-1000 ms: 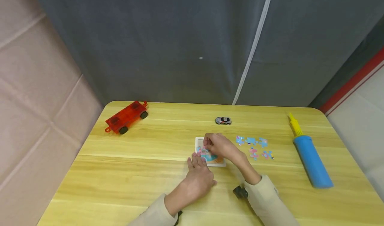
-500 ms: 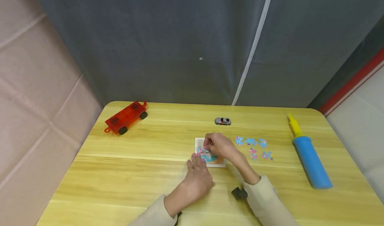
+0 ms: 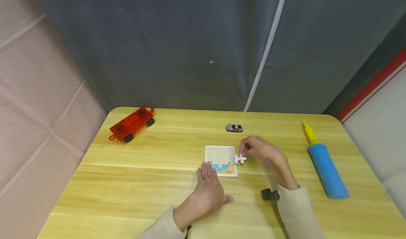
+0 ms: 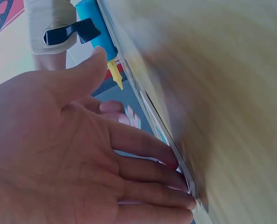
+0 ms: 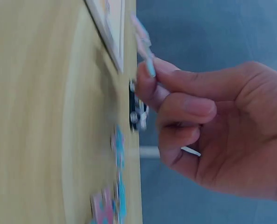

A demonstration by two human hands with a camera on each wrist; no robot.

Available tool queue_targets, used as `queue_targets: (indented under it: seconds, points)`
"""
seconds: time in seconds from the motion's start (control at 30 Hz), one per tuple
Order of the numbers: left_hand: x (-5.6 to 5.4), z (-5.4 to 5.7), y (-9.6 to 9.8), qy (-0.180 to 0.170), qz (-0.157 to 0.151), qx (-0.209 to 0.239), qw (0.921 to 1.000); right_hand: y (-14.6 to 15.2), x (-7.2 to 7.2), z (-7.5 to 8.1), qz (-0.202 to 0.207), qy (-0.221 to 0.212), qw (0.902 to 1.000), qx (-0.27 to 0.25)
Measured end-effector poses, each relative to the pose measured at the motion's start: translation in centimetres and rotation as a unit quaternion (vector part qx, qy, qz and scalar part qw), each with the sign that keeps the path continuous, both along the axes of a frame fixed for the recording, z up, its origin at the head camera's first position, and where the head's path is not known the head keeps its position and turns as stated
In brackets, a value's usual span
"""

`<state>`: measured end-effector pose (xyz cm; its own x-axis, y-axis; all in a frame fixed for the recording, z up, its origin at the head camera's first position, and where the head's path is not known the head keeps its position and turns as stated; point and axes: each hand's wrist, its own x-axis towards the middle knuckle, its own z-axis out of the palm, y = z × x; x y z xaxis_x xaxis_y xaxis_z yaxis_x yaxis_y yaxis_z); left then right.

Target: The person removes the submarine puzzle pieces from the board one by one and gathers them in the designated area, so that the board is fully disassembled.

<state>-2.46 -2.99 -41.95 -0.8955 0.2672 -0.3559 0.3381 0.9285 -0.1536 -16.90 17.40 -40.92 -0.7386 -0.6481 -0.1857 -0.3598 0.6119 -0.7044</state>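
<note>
A small puzzle tray (image 3: 220, 147) with a pale rim lies on the table; a blue and orange picture strip (image 3: 226, 169) fills its lower part, and its upper part shows bare board. The fingers of my left hand (image 3: 209, 191) rest straight on the tray's lower left corner, thumb out to the side. Just off the tray's right edge, my right hand (image 3: 259, 148) pinches a puzzle piece (image 3: 240, 159) between thumb and forefinger. The right wrist view shows this pinched piece (image 5: 142, 42) above the tabletop, blurred.
Loose puzzle pieces (image 3: 267, 165) lie right of the tray, mostly hidden beneath my right hand. A toy car (image 3: 234, 128) sits behind the tray. A red wheeled toy wagon (image 3: 131, 124) stands back left; a blue pump (image 3: 328, 170) with a yellow nozzle lies right.
My right hand has drawn away to the right from over the tray, holding the puzzle piece. The tray's upper part is now uncovered. My left hand stays at the corner.
</note>
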Motion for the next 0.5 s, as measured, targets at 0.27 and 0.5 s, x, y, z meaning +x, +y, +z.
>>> queue_targets:
  seconds: [0.27,0.5]
  points:
    - [0.0,-0.1,-0.2,0.002,-0.021,0.006,0.9998,3.1,0.2,0.6,-0.038,-0.068,0.9964,0.033]
    - [0.0,0.7,-0.2,-0.011,-0.008,0.008,0.9999,3.4,0.4,0.4,-0.069,-0.054,0.9917,0.094]
